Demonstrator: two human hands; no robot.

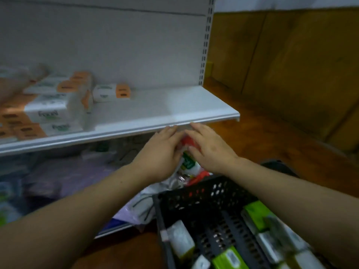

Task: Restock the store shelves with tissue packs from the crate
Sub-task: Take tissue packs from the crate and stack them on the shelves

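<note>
Setting: white store shelving with a white back panel (116, 45), one slotted upright (206, 45), brown panels (291, 65) right of it, and a wooden floor (272, 136).

Shelf (174, 105): one, white. Its front lip lies just beyond the fingertips.

Hands: two. The left hand (161, 152) and right hand (209, 148) clasp one pack from either side. The fingers (169, 133) of each hand are pressed together and lightly curved over it, tips near the shelf lip. The thumbs are hidden.

Pack (187, 160): one, red, white and green, held between the fingers, below the shelf lip and above the far rim of the crate. Its long axis runs from the wrists toward the fingertips. The red end points at the shelf and the white-green end points back at the crate.

Crate (194, 193): one, black and perforated, below and behind the fingers.

Crate packs (229, 259): at least six, green and white. Blur prevents a firm count.

Single pack (111, 93): one, white and orange, well left of the fingers, lying alone on the shelf with its long axis along the shelf.

Stacked packs (52, 105): white and orange, farther left, in several tiers. They are too blurred to count.

Lower shelf (108, 230): one, left of and under the fingers, holding blurred wrapped goods (58, 177).
</note>
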